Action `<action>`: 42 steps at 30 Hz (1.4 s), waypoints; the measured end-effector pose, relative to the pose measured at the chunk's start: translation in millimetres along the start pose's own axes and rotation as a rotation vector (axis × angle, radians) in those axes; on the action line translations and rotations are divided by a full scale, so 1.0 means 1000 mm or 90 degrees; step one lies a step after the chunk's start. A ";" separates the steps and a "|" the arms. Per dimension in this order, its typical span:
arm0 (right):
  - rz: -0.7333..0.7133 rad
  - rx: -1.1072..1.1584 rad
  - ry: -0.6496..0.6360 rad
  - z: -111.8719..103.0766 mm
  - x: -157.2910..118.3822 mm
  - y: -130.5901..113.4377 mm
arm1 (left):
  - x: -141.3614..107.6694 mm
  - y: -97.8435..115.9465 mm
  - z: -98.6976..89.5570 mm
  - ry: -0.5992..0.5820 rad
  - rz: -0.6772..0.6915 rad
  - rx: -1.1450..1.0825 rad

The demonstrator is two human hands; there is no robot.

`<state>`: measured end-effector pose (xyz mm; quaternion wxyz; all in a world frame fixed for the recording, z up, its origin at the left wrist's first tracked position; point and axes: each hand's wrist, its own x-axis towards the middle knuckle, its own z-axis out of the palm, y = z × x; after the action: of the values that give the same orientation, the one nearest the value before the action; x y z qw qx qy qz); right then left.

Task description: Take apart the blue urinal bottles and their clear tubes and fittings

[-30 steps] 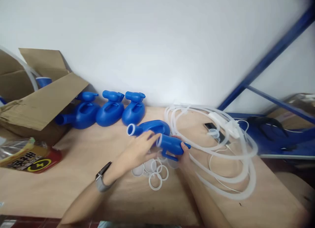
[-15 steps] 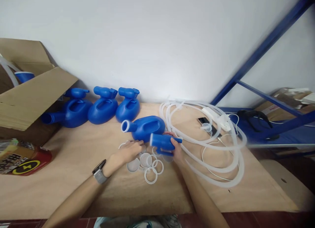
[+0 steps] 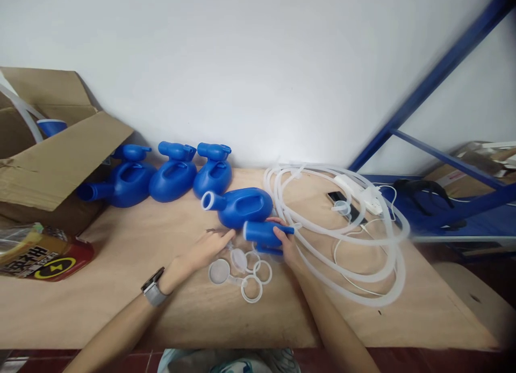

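"Near the middle of the surface [image 3: 121, 303], your right hand [image 3: 289, 248] is wrapped around the small blue bottle [image 3: 262, 233], its white-rimmed mouth turned left, just in front of the large blue jug [image 3: 234, 215]!"

"And your left hand [image 3: 208, 247] is down at the clear cap [image 3: 239, 261], fingers bent just above it. That cap sits tilted, but whether you've actually pinched it, I can't tell."

"Looks to me like you're at the picking stage: bottle ready on one side, small part being sought on the other."

"Then your next move calls, I'd judge, for a sure pinch on that cap, without dragging along the white ring [image 3: 251, 301] lying close by."

"Agreed, and a level bottle in your right. Mind its mouth: it's too edge-on to say whether anything covers it."
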<state>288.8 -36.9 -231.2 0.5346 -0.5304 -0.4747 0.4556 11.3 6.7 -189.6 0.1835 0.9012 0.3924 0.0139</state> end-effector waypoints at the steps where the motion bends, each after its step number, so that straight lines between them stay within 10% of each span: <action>1: 0.000 0.000 -0.001 0.000 0.000 0.000 | -0.003 -0.003 -0.002 0.019 -0.002 -0.024; 12: -0.128 -0.088 -0.184 0.007 -0.008 -0.012 | -0.004 -0.026 -0.014 0.242 -0.096 -0.279; 21: -0.121 0.018 -0.082 0.008 -0.002 0.002 | -0.004 -0.016 -0.001 0.137 -0.072 -0.297; 30: -0.036 0.116 -0.094 0.007 -0.003 -0.002 | -0.047 -0.014 -0.077 0.104 -0.003 -0.306; 36: -0.075 0.035 -0.117 0.010 -0.002 0.000 | -0.036 -0.032 -0.113 0.459 -0.182 -0.359; 42: -0.025 0.000 -0.081 0.009 -0.001 0.001 | 0.000 -0.059 -0.098 0.751 -0.273 -0.119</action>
<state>279.9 -36.5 -232.6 0.5126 -0.4906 -0.5180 0.4777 -46.9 74.9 -118.7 0.0131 0.6234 0.5962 0.5057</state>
